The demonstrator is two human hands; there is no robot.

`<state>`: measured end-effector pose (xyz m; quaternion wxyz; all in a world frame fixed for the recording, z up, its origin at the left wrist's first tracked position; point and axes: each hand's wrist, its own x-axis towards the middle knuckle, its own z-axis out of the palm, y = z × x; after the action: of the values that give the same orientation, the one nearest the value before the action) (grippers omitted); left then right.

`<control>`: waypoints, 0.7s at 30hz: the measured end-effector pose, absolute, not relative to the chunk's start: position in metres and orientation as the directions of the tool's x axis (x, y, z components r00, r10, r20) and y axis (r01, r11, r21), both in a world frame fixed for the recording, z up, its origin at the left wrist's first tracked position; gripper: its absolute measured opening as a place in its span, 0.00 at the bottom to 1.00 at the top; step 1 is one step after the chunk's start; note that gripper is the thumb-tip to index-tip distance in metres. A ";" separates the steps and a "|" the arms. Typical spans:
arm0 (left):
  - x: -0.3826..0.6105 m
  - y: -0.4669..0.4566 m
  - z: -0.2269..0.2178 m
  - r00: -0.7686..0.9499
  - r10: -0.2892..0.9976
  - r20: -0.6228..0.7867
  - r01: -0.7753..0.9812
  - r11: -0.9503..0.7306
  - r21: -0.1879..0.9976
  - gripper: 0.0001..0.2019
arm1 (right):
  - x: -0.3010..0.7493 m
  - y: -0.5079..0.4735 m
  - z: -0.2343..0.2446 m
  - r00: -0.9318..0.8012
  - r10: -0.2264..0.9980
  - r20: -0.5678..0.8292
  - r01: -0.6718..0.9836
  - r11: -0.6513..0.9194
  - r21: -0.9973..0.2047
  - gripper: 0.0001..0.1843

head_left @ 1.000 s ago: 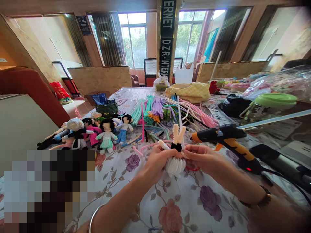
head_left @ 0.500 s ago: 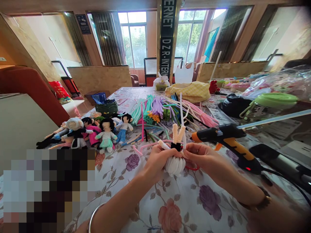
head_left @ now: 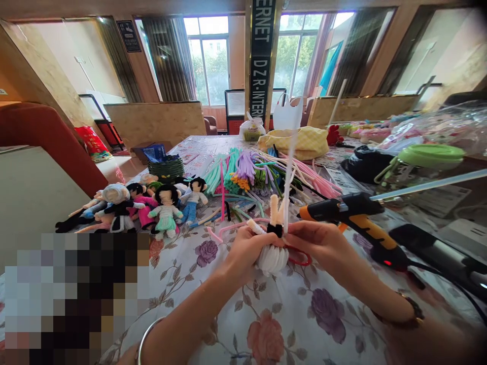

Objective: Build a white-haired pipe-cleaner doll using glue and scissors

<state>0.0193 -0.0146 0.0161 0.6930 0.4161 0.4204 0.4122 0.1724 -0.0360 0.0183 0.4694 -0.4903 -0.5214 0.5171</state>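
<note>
White pipe cleaner [head_left: 288, 185] has swung rightward at the right hand [head_left: 317, 242].

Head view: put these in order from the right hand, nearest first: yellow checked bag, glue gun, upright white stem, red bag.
From the right hand:
1. White stem: at its fingertips.
2. Glue gun: close by, mostly to its right.
3. Yellow checked bag: well ahead of it.
4. Red bag: far off, left.

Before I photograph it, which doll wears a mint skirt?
The black-haired doll immediately left of the rightmost piled doll; only it shows a mint skirt.
</note>
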 end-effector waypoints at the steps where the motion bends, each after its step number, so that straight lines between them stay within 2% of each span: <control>1: 0.019 -0.014 0.015 0.302 0.923 -0.238 -0.213 0.308 0.927 0.03 | 0.173 -0.035 0.017 -0.075 0.997 0.006 0.062 0.011 -0.998 0.16; 5: 0.019 -0.014 0.014 0.290 0.926 -0.242 -0.187 0.302 0.935 0.03 | 0.177 -0.032 0.012 -0.113 0.991 0.075 0.099 0.086 -0.991 0.14; 11: 0.016 -0.013 0.019 0.383 0.860 -0.337 -0.177 0.427 0.887 0.05 | 0.189 -0.025 0.015 -0.212 0.977 0.033 0.180 0.072 -0.981 0.14; 16: 0.012 -0.011 0.020 0.479 0.794 -0.374 -0.133 0.488 0.863 0.05 | 0.191 -0.023 0.021 -0.236 0.970 0.056 0.125 0.088 -0.988 0.12; 21: 0.011 -0.011 0.020 0.539 0.756 -0.371 -0.147 0.518 0.843 0.05 | 0.186 -0.025 0.024 -0.216 0.944 0.248 0.157 0.284 -0.946 0.10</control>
<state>0.0105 -0.0110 0.0199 0.7822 0.3970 0.3837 0.2887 0.1864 -0.0246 0.0245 0.4632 -0.4212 -0.6538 0.4250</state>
